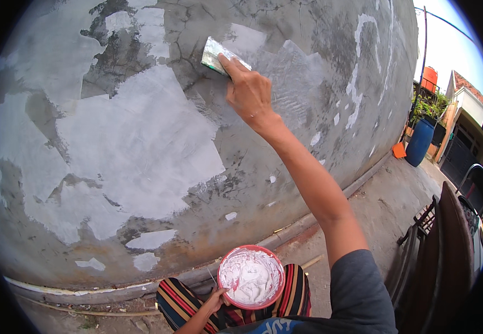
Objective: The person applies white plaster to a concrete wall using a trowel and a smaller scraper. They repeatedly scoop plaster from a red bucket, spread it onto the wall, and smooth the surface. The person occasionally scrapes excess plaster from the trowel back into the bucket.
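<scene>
Gripping 1 scraper [214,55] + 1 bucket [251,247] by patchy wall [135,139].
Holding scraper up w/ R hand [251,96]; clasping L edge of bucket w/ L hand [213,301], white paste [252,275] incl.

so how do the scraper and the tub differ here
The scraper is flat and straight-edged, while the tub is round and hollow. The scraper looks pale with a green edge; the tub is red. The right hand holds the scraper up at the wall, while the left hand grips the tub low, by the person's lap. Both are hand-held.
</scene>
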Tool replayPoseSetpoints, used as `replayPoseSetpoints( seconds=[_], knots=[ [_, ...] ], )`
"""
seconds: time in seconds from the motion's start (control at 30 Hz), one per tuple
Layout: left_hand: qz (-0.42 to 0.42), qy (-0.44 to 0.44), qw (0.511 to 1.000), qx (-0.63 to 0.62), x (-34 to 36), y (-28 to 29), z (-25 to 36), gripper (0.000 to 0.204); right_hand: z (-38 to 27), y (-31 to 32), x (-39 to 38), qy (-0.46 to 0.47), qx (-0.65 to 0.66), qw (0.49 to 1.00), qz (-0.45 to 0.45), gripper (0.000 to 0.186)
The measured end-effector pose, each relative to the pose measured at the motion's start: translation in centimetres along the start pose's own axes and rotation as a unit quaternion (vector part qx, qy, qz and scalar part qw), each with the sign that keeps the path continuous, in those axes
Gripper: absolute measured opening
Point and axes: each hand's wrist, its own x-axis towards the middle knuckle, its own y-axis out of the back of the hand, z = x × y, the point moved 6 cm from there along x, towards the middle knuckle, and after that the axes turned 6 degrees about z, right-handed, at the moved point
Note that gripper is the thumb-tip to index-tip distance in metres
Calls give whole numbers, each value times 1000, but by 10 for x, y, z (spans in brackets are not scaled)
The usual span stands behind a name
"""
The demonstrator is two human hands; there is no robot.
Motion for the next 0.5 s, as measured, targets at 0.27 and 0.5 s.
replayPoseSetpoints(
  seconds=[0.27, 0.5],
  knots=[
    [52, -18, 998, 31, -6, -8, 8, 62, 54, 51, 44, -112, -61, 992, 10, 37],
    [32, -13, 999, 18, 5, 0, -3, 55, 23, 1, 41, -108, -62, 992, 26, 31]
  ],
)
